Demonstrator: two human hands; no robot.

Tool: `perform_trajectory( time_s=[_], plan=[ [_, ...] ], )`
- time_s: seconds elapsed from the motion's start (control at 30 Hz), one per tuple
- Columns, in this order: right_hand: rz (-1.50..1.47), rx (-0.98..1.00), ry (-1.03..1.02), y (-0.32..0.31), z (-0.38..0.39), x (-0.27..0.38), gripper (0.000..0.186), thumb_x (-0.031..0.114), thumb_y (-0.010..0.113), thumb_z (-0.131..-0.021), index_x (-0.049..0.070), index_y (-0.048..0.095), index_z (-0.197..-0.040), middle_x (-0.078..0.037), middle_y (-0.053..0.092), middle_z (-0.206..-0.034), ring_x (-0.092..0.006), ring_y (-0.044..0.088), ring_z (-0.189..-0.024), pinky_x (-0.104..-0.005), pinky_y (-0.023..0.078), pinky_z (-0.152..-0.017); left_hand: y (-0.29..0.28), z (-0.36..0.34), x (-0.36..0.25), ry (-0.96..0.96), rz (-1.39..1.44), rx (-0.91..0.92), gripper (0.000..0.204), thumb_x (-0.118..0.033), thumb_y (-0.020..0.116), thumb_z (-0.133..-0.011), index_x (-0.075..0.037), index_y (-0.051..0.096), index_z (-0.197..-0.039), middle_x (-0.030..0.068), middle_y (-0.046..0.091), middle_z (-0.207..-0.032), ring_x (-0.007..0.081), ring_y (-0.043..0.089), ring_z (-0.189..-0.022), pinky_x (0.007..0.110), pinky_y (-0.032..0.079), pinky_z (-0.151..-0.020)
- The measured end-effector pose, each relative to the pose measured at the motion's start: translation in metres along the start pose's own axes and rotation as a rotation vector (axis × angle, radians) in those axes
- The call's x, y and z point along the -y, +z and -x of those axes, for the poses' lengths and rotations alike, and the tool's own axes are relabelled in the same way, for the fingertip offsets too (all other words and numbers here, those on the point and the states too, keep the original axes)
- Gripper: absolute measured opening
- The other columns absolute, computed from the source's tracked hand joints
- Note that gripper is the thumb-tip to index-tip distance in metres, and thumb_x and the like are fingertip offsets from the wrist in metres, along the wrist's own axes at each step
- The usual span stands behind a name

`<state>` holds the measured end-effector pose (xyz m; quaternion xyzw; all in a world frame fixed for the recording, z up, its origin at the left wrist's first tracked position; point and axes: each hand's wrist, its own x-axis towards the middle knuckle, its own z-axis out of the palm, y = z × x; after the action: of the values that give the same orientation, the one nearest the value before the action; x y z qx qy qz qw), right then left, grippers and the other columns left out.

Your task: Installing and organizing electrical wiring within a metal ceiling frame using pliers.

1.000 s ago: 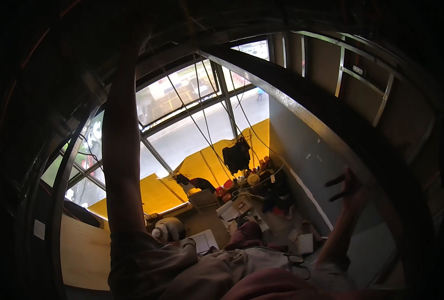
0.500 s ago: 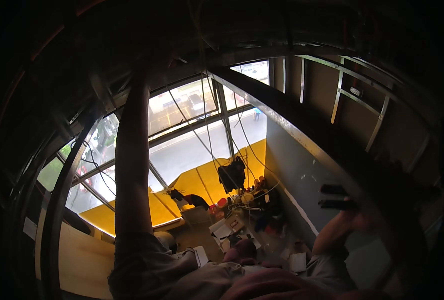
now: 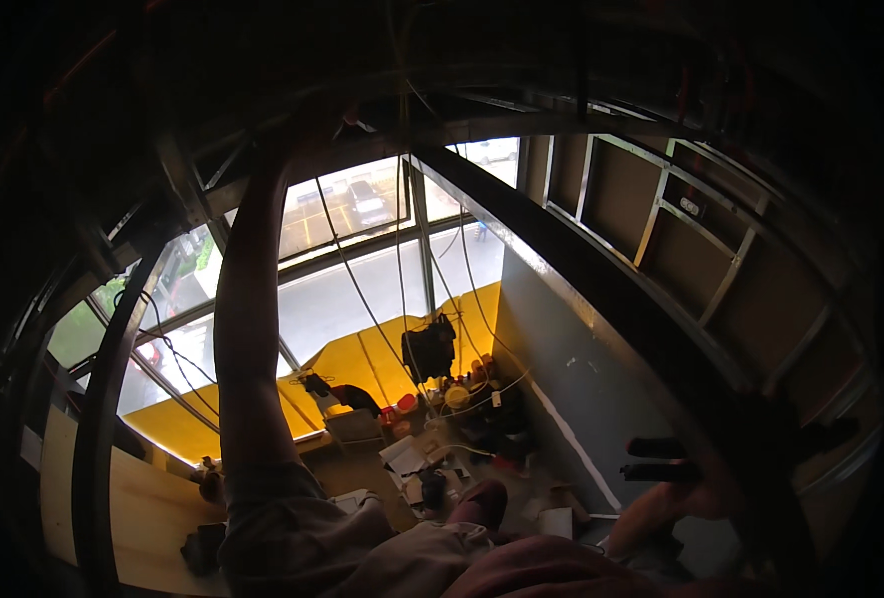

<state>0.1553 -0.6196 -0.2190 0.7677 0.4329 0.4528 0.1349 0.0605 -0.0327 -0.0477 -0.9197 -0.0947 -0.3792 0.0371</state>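
In the head view, the left arm reaches up past the window (image 3: 347, 279), its left hand (image 3: 319, 122) lost in the shadow of the overhead framing (image 3: 502, 128) — whether it grips anything, I cannot tell. The right hand (image 3: 696, 495) is low on the right, just beside the long metal beam (image 3: 552, 289), which slants from upper centre to lower right. Two dark bars (image 3: 658, 471) jut leftward there — tool or fingers is unclear, so that hand's grip is too. Beyond hang thin cables (image 3: 399, 249) and a black garment (image 3: 428, 349), before yellow sheeting (image 3: 472, 309).
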Motion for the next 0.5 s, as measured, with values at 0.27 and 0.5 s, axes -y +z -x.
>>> perform_trajectory(
  time_s=[0.27, 0.5],
  plan=[
    [-0.333, 0.038, 0.114, 0.015, 0.016, -0.010, 0.047, 0.041, 0.068, -0.074, 0.007, 0.068, -0.107, -0.017, 0.062, -0.100, -0.0412, 0.056, -0.102, -0.0514, 0.039, -0.099, -0.015, 0.019, -0.018, -0.285, 0.256, 0.035, 0.029, -0.030, 0.051, -0.094, -0.006, 0.066, -0.089, 0.0066, 0.064, -0.082, 0.0163, 0.060, -0.075, 0.035, 0.048, -0.073],
    [0.129, -0.015, 0.389, 0.004, 0.044, 0.003, 0.028, 0.038, 0.047, -0.087, 0.013, 0.052, -0.075, -0.007, 0.048, -0.075, -0.0290, 0.051, -0.078, -0.0504, 0.040, -0.065, -0.008, -0.002, -0.009, -0.066, -0.010, 0.057, 0.018, -0.011, 0.049, -0.091, -0.006, 0.062, -0.102, 0.0101, 0.064, -0.097, 0.0232, 0.061, -0.091, 0.036, 0.049, -0.081]
  ],
)
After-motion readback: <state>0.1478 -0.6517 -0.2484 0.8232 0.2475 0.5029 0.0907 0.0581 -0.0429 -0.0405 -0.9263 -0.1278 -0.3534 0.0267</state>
